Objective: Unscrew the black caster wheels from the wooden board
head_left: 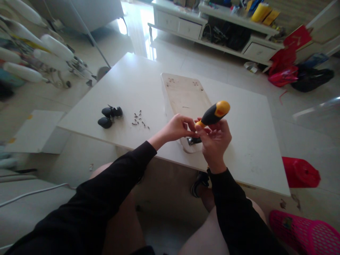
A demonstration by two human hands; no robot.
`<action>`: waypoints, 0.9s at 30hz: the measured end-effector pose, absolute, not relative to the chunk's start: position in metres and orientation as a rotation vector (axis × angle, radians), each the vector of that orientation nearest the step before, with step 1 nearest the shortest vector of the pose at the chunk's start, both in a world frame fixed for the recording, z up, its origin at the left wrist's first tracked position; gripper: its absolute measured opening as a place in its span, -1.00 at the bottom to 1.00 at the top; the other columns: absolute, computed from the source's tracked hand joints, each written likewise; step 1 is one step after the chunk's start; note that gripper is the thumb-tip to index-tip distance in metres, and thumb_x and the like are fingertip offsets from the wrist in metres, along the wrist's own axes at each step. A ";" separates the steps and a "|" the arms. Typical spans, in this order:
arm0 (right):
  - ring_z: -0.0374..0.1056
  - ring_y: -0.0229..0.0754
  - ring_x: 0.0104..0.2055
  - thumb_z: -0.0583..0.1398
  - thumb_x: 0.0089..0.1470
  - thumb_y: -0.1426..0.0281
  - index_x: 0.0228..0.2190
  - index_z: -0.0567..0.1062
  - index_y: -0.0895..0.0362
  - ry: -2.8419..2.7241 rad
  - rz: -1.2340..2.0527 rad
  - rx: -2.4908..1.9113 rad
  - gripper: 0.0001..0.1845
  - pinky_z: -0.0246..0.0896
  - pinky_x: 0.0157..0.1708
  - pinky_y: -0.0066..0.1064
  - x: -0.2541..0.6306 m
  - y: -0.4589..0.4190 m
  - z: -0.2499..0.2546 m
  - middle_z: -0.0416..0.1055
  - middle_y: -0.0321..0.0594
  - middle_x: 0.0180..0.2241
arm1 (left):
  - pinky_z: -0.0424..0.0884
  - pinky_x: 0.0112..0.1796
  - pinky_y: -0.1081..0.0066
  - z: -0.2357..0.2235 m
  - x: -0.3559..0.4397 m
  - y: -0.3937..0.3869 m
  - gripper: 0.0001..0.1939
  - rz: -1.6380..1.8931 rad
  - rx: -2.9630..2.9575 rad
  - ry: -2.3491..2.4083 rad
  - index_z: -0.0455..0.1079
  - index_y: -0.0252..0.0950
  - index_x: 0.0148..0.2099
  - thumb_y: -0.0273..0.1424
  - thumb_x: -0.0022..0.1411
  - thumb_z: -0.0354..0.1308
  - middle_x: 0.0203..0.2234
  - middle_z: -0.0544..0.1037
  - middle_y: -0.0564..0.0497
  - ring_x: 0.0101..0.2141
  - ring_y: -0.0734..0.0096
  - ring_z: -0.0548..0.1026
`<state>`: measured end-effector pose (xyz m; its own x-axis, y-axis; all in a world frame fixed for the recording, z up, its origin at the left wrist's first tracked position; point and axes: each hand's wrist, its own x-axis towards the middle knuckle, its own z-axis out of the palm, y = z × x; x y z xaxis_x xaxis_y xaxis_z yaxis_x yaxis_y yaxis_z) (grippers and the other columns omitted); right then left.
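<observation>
My right hand point(216, 140) is closed round a screwdriver point(212, 114) with a yellow and black handle, tilted with the handle's end up and to the right. My left hand point(182, 126) has its fingers pinched together beside the lower end of the screwdriver; whatever they hold is hidden. Beneath both hands, a metal and black fitting point(190, 141), partly covered, sits at the near end of an upturned off-white plastic box point(183, 94). Left of the box lie several small screws point(140, 119) and black caster wheels point(105, 122).
A white table point(252, 152) carries these things. A red stool-like object point(301, 172) and a pink plastic basket point(305, 232) stand to the right. On the left are a white box point(37, 132) and a rack with white handles point(57, 47). A low white cabinet point(177, 26) is beyond.
</observation>
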<state>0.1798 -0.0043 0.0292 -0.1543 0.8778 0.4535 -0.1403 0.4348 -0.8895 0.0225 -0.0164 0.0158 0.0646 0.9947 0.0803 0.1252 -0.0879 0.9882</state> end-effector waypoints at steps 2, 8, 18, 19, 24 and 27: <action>0.66 -0.18 -0.16 0.47 0.05 0.36 -0.13 0.48 -0.05 -1.390 0.988 -0.658 -0.62 0.62 -0.27 -0.36 0.180 -0.005 0.034 0.66 -0.36 -0.18 | 0.16 -0.54 0.52 0.018 0.018 -0.016 -0.69 1.146 1.405 1.207 0.56 -0.37 -0.30 -0.30 -0.01 0.52 -0.48 0.54 0.09 -0.59 0.70 0.25; 0.66 -0.15 -0.18 0.48 0.05 0.32 -0.02 0.44 -0.09 -1.259 0.869 -0.658 -0.50 0.66 -0.23 -0.28 0.191 0.011 0.036 0.62 -0.36 -0.19 | 0.32 -0.43 0.48 0.015 0.002 -0.017 -0.79 0.881 1.699 1.391 0.63 -0.33 -0.24 -0.47 -0.01 0.43 -0.30 0.60 0.00 -0.50 0.60 0.38; 0.66 -0.14 -0.22 0.52 -0.02 0.28 -0.05 0.41 -0.07 -1.186 0.881 -0.701 -0.44 0.68 -0.29 -0.29 0.201 0.025 0.028 0.61 -0.36 -0.22 | 0.28 -0.37 0.43 0.013 0.008 -0.016 -0.87 0.541 1.898 1.511 0.72 -0.20 -0.25 -0.40 0.20 0.33 -0.28 0.65 0.00 -0.44 0.50 0.46; 0.66 -0.14 -0.23 0.52 -0.02 0.27 -0.05 0.41 -0.07 -1.192 0.873 -0.704 -0.44 0.68 -0.30 -0.30 0.201 0.025 0.028 0.61 -0.36 -0.22 | 0.29 -0.36 0.43 0.013 0.009 -0.016 -0.87 0.534 1.902 1.510 0.72 -0.20 -0.24 -0.39 0.20 0.33 -0.27 0.65 0.00 -0.43 0.50 0.46; 0.64 -0.16 -0.24 0.50 0.02 0.23 -0.01 0.39 -0.08 -1.235 0.839 -0.720 -0.43 0.65 -0.31 -0.30 0.200 0.025 0.027 0.59 -0.34 -0.22 | 0.29 -0.34 0.39 0.016 0.011 -0.018 -0.80 0.505 1.954 1.519 0.72 -0.18 -0.15 -0.35 0.17 0.35 -0.22 0.66 -0.01 -0.39 0.44 0.50; 0.64 -0.17 -0.24 0.51 -0.01 0.27 -0.02 0.40 -0.07 -1.217 0.866 -0.700 -0.43 0.64 -0.31 -0.31 0.200 0.025 0.026 0.60 -0.35 -0.22 | 0.27 -0.34 0.37 0.015 0.013 -0.019 -0.86 0.480 2.009 1.521 0.73 -0.16 -0.22 -0.33 0.18 0.35 -0.23 0.66 -0.01 -0.37 0.41 0.51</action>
<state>0.2000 0.0254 0.0261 0.1154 0.8610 0.4953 -0.1851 0.5085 -0.8409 0.0128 -0.0189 0.0149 0.2893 0.9557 -0.0537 0.7519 -0.1921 0.6307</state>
